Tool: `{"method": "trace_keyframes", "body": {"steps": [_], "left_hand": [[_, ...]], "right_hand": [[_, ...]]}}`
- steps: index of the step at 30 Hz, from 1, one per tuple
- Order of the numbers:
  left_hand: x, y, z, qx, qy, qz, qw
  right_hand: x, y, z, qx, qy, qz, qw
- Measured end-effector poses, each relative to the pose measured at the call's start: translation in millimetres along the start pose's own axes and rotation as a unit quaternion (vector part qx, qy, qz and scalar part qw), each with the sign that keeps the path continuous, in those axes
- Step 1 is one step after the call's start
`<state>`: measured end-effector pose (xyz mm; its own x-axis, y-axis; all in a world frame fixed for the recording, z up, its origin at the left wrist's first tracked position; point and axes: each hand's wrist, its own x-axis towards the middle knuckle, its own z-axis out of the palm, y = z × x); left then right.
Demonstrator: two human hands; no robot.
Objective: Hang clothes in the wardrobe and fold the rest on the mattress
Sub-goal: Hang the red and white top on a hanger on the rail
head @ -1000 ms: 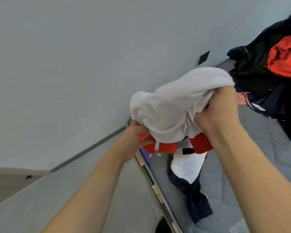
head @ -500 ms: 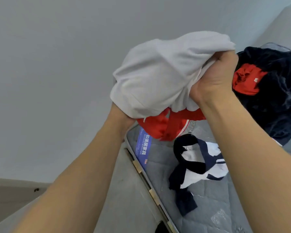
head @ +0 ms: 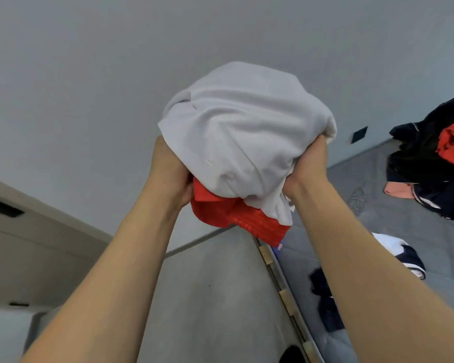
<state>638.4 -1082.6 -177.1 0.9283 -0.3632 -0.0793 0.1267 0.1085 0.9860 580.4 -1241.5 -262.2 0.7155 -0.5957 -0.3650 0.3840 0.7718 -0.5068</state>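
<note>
A bunched white garment with red trim [head: 243,142] is held up in front of the grey wall. My left hand [head: 169,170] grips its left side near the red part [head: 236,218]. My right hand [head: 311,163] grips its right side, fingers buried in the cloth. Below to the right lies the grey mattress [head: 393,224]. A white and navy garment [head: 393,254] lies on it next to my right forearm. A heap of dark clothes with an orange-red piece [head: 440,153] sits at the mattress's far right.
A wooden slatted bed frame edge [head: 283,294] runs between the mattress and the grey floor [head: 215,297]. A beige cabinet [head: 24,247] stands at the left. A dark wall socket [head: 359,134] sits low on the wall.
Both hands have drawn closer together under the white bundle, which now sits centred and higher against the wall. The view has swung left, so the clothes heap lies farther right.
</note>
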Motion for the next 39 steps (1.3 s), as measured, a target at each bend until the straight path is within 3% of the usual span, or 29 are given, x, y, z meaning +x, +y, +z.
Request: {"method": "trace_keyframes", "body": {"steps": [3,5,6,9,11,13,14,16,17,18,19,20,21,22,24,27,29,31,33,34,36,38,39], "left_hand": [[-30.8,24.6,-41.7,0.192,0.086,0.004,0.978],[-52.9,38.9,-74.8,0.315,0.165,-0.022,0.934],[-70.1,45.3,-93.0,0.367,0.157,-0.039,0.916],[-136.9,55.3,-143.0,0.379,0.113,-0.103,0.913],[-180.2,64.8,-172.1,0.396,0.133,-0.096,0.904],[-217.7,73.9,-199.1,0.407,0.148,-0.127,0.893],[-235.4,80.1,-209.9,0.404,0.166,-0.147,0.887],[-268.5,88.0,-231.0,0.392,0.197,-0.18,0.88],[-285.6,89.5,-240.4,0.381,0.207,-0.191,0.881],[-303.7,91.0,-247.3,0.371,0.21,-0.199,0.882],[-321.4,91.7,-253.9,0.362,0.215,-0.204,0.884],[-339.2,93.5,-259.6,0.355,0.222,-0.21,0.884],[-358.5,96.6,-265.2,0.343,0.228,-0.217,0.885],[-379.3,100.7,-272.6,0.333,0.234,-0.222,0.886],[-426.9,111.2,-291.3,0.353,0.24,-0.227,0.875],[-512.0,124.7,-316.4,0.385,0.246,-0.237,0.858],[-567.2,128.6,-325.0,0.397,0.261,-0.232,0.849],[-619.8,127.5,-328.3,0.45,0.264,-0.213,0.826],[-670.0,124.7,-330.9,0.532,0.261,-0.188,0.783],[-693.9,123.7,-331.6,0.568,0.264,-0.17,0.761],[-738.0,123.6,-333.3,0.615,0.285,-0.123,0.725],[-776.3,123.7,-338.8,0.654,0.313,-0.069,0.685],[-795.0,123.5,-341.8,0.671,0.329,-0.045,0.663]], "right_hand": [[-23.6,35.1,14.4,-0.049,-0.033,0.094,0.994],[-41.1,62.6,17.4,-0.075,-0.053,0.146,0.985],[-52.8,76.5,17.4,-0.093,-0.057,0.171,0.979],[-89.8,118.6,13.8,-0.198,-0.078,0.267,0.94],[-117.9,140.0,16.4,-0.323,-0.074,0.306,0.892],[-147.2,158.3,22.3,-0.415,-0.054,0.255,0.872],[-162.8,165.0,26.6,-0.443,-0.059,0.166,0.879],[-203.5,173.7,38.4,-0.433,-0.204,0.064,0.876],[-225.7,180.9,43.1,-0.414,-0.329,0.081,0.845],[-248.4,189.5,48.1,-0.427,-0.458,0.127,0.769],[-271.4,198.7,53.4,-0.468,-0.559,0.163,0.665],[-290.1,210.0,57.5,-0.525,-0.617,0.166,0.562],[-308.4,221.1,62.0,-0.565,-0.64,0.147,0.5],[-323.5,236.1,63.9,-0.583,-0.643,0.11,0.485],[-355.8,260.9,63.6,-0.593,-0.611,0.047,0.522],[-404.1,288.9,56.9,-0.565,-0.561,0.111,0.595],[-442.2,304.7,56.1,-0.58,-0.553,0.129,0.584],[-481.9,316.2,55.9,-0.638,-0.572,0.079,0.509],[-523.0,318.6,52.8,-0.68,-0.607,0.015,0.411],[-543.6,318.4,50.7,-0.666,-0.642,0.021,0.379],[-591.7,308.1,45.2,-0.574,-0.739,0.127,0.331],[-650.7,298.7,39.7,-0.493,-0.811,0.222,0.224],[-679.0,297.9,34.7,-0.479,-0.831,0.224,0.174]]}}
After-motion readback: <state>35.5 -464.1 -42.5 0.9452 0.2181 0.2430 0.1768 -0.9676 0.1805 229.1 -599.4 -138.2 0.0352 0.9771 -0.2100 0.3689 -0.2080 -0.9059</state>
